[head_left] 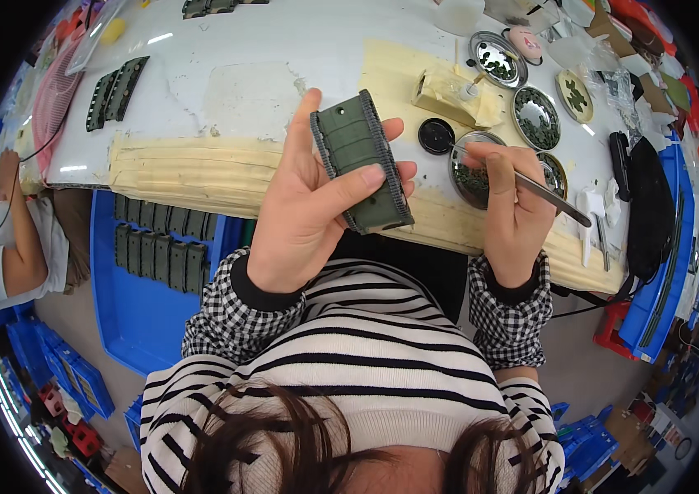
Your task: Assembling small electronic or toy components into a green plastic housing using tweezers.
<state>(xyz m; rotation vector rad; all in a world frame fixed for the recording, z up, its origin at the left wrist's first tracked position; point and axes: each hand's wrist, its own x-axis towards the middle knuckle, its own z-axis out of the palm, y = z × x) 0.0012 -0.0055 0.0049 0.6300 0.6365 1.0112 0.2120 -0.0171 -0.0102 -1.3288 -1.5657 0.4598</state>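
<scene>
Black and white stripes are being worn nearest the camera, on a knitted top, and checked sleeve covers are being gathered at dark cuffs. Just ahead, a dark green curved piece with ridged long edges is being held tilted in the left hand, near the table's front edge; the thumb is being laid across its face and the fingers are being curled behind it, so a closed grip is being made. In the right hand, a slim metal tool is being pinched between thumb and fingers, its tip being pointed at a round black cup; whether they are touching cannot be told. Lower left, rows of green pieces are being held in a blue tray. Beside the cup, a metal dish is being partly hidden by the right hand. Farther off, green bits are being held in another metal dish, and two dark green strips are being borne by the white table.
</scene>
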